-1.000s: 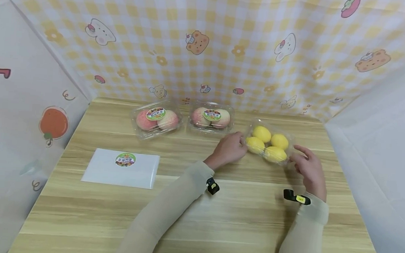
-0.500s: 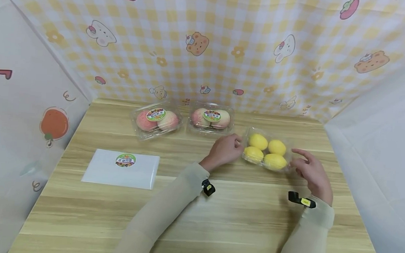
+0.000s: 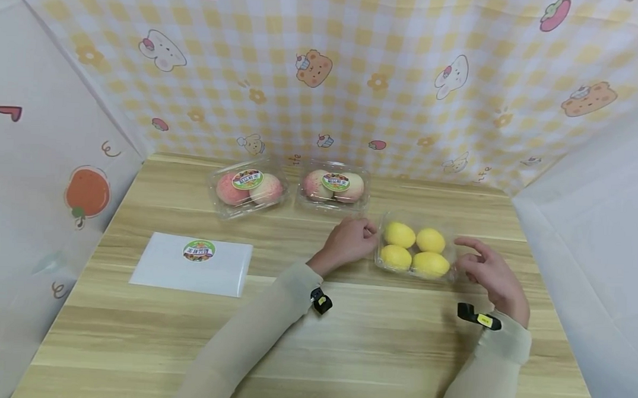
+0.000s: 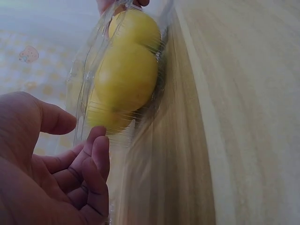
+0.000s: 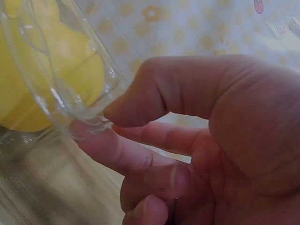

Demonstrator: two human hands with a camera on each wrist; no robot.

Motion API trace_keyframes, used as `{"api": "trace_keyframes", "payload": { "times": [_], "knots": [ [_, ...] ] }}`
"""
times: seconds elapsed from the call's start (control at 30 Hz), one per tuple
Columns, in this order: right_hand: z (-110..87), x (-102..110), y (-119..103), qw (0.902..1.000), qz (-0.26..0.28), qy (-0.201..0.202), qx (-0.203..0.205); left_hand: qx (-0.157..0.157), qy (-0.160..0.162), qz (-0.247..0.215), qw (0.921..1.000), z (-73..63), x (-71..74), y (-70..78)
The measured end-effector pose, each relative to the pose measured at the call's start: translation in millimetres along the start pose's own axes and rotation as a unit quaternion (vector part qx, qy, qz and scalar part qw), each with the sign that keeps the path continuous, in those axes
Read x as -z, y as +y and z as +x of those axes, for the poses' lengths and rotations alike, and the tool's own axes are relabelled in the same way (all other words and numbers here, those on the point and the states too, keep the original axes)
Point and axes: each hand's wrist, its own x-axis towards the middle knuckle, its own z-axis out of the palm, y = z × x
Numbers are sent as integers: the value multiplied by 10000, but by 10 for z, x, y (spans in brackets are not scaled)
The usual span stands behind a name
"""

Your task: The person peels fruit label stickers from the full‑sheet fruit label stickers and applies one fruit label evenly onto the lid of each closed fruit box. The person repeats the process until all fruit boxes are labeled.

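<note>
A clear plastic fruit box (image 3: 415, 248) with several yellow lemons (image 3: 429, 264) in it lies at the right of the wooden table. At its left end is my left hand (image 3: 349, 239); in the left wrist view the thumb (image 4: 58, 120) and fingertips (image 4: 99, 133) pinch its ribbed edge. My right hand (image 3: 489, 275) holds the other end. The right wrist view shows the right thumb (image 5: 133, 108) on top of the box's rim and the index finger (image 5: 105, 149) beneath it. No sticker shows on this box.
Two clear boxes of pink peaches, a left one (image 3: 249, 187) and a right one (image 3: 334, 186), stand at the back, each with an oval fruit label on its lid. A white sheet (image 3: 161, 266) bearing one similar label lies at the left. A checked curtain (image 3: 344, 105) hangs behind the table.
Both hands have brought the lemon box toward the person and slightly left, turning it straighter to the table edge. The peach boxes and the white sheet have stayed put.
</note>
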Motion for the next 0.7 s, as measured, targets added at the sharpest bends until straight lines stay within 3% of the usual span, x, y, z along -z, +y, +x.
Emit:
{"api": "trace_keyframes", "payload": {
  "times": [0.23, 0.43, 0.7],
  "knots": [
    [19, -33, -32, 9996, -87, -249, 87, 151, -112, -120, 9998, -123, 81, 5],
    [53, -85, -96, 9988, -269, -402, 118, 51, -47, -275, 9996, -147, 54, -202],
    [97, -195, -188, 9979, -387, -510, 25, 254, -89, -312, 9992, -340, 261, -160]
  ]
}}
